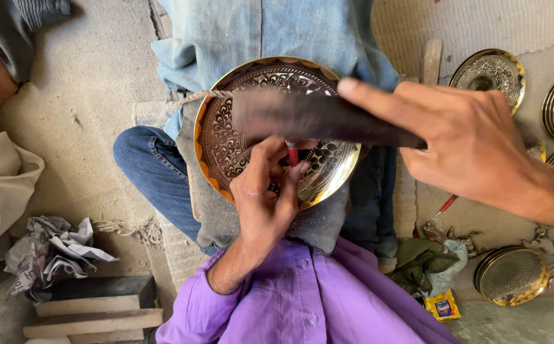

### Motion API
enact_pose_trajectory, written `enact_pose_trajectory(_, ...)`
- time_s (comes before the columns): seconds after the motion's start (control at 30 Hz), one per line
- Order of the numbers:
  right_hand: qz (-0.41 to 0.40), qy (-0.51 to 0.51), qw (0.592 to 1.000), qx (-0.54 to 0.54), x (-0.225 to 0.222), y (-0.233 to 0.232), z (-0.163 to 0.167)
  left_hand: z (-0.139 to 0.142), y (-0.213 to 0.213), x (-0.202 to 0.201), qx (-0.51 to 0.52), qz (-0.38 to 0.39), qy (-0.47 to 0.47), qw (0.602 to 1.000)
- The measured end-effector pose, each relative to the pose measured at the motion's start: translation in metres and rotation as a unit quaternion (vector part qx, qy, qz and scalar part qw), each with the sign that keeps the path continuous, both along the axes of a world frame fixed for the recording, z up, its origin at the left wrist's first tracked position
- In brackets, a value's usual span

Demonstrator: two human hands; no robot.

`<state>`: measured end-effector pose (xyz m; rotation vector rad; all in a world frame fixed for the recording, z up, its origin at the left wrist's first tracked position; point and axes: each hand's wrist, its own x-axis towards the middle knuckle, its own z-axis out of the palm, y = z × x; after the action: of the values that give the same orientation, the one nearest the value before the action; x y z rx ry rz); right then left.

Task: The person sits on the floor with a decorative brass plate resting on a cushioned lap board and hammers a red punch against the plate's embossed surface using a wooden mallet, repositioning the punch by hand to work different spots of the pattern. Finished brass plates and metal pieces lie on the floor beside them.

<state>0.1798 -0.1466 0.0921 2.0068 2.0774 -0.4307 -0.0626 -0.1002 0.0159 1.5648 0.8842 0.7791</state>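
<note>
Currently left hand (265,197) pinches a red-tipped punch (293,154) upright on the engraved brass plate (226,137), which rests on the lap (denim, grey cloth). Right hand (474,143) grips a dark hammer (315,118), blurred, above the plate.

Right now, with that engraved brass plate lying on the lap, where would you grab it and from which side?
Judging by its pose, take the brass plate by its scalloped outer rim on the picture's left, where it is bare. The left hand with the red-tipped tool covers the lower middle, and the right hand swings a dark blurred bar across the top.
</note>
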Motion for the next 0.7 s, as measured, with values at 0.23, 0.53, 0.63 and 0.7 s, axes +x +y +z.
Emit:
enact_pose_trajectory(0.23, -0.006, 0.027, 1.0, 0.003, -0.002, 0.001, 0.003, -0.002, -0.002, -0.001, 0.01, -0.005, 0.001, 1.0)
enact_pose_trajectory(0.53, -0.098, 0.275, 0.948, 0.124, -0.008, -0.003, -0.005, -0.002, 0.005, -0.008, -0.097, 0.012, -0.045, 0.994)
enact_pose_trajectory(0.63, -0.063, 0.27, 0.941, 0.194, -0.004, -0.008, -0.007, -0.001, 0.008, -0.008, 0.007, -0.021, -0.005, 1.0)
enact_pose_trajectory(0.7, -0.047, 0.244, 0.945, 0.214, -0.003, -0.011, -0.009, 0.0, 0.011, -0.008, 0.006, -0.043, -0.006, 0.999)
